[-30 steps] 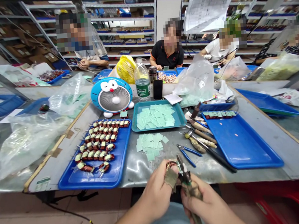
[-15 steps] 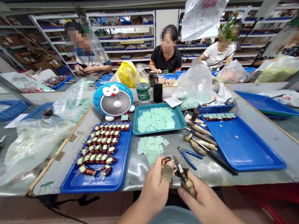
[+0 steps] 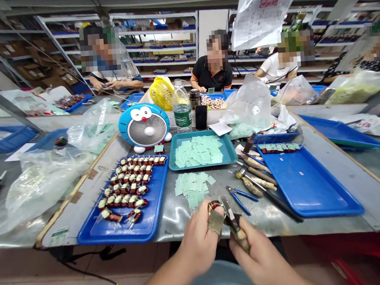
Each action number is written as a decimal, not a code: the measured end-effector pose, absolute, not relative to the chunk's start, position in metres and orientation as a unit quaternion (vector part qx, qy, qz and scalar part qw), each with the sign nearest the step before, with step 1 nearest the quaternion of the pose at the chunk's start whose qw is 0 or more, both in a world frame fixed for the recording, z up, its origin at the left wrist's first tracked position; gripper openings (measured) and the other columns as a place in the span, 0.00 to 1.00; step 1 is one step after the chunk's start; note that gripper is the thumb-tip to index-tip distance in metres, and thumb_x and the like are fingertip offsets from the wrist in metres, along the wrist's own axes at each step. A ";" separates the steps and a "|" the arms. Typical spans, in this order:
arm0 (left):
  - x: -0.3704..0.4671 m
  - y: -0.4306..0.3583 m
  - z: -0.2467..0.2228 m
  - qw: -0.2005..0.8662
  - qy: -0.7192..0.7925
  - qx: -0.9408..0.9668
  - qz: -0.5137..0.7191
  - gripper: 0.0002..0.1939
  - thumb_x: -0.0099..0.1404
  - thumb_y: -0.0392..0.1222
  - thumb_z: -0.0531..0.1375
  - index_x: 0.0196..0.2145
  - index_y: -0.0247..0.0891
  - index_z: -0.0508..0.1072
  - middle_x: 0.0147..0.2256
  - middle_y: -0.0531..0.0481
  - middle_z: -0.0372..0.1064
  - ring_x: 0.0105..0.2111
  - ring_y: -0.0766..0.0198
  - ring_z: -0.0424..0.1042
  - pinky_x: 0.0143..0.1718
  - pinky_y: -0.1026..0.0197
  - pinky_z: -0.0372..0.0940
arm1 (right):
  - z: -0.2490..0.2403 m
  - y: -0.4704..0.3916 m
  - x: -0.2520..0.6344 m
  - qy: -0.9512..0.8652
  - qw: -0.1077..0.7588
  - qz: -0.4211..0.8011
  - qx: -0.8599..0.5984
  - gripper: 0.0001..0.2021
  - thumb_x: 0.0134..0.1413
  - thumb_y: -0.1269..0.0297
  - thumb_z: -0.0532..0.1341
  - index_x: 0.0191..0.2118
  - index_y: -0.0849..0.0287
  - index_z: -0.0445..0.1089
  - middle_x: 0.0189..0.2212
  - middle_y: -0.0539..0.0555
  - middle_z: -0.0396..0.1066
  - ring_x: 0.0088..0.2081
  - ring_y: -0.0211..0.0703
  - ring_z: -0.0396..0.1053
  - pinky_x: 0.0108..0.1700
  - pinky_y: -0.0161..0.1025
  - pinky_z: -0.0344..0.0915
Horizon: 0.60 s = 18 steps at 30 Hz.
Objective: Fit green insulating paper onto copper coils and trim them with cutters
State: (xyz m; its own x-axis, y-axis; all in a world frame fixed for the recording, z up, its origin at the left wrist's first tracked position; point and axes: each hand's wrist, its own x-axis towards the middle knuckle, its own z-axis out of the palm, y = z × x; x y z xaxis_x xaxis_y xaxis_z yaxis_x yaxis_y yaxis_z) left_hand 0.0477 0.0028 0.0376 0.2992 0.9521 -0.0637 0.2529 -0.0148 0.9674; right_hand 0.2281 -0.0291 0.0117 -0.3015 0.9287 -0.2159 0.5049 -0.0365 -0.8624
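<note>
While left hand (image 3: 199,236) holds one coil (image 3: 213,205), right hand (image 3: 254,245) grips one tool (image 3: 227,210)

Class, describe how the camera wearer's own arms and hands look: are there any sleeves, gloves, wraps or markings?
Both forearms are bare, with no sleeve in view. The left hand wears a grey-brown wrap, apparently around the thumb, but no glove. The right hand shows no glove either. No watch or marking is visible.

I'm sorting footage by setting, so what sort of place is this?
Probably a workshop for assembling small electrical parts: rows of wound coils lie in a blue tray, hand tools lie on the metal-topped bench, and stocked shelving stands behind people opposite.
</note>
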 end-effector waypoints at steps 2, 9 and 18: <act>0.048 0.003 0.037 0.526 0.475 0.612 0.351 0.18 0.78 0.56 0.46 0.40 0.40 0.64 0.35 0.52 0.67 0.36 0.62 0.66 0.40 0.59 0.58 | 0.014 -0.031 0.229 -0.630 0.234 0.520 -0.526 0.12 0.61 0.61 0.54 0.42 0.66 0.61 0.34 0.51 0.66 0.34 0.24 0.61 0.39 0.19 0.60; 0.042 0.009 0.041 0.499 0.493 0.629 0.335 0.19 0.78 0.56 0.47 0.37 0.39 0.64 0.33 0.53 0.67 0.35 0.63 0.66 0.38 0.60 0.57 | 0.037 -0.024 0.223 -0.590 0.175 0.567 -0.548 0.15 0.60 0.60 0.56 0.47 0.65 0.61 0.37 0.50 0.65 0.38 0.25 0.64 0.43 0.20 0.63; 0.043 0.014 0.046 0.456 0.500 0.658 0.330 0.19 0.78 0.55 0.46 0.37 0.40 0.63 0.32 0.52 0.68 0.34 0.61 0.67 0.38 0.58 0.56 | 0.032 -0.024 0.226 -0.675 0.113 0.455 -0.569 0.11 0.64 0.63 0.51 0.47 0.64 0.62 0.39 0.50 0.66 0.38 0.25 0.59 0.43 0.23 0.54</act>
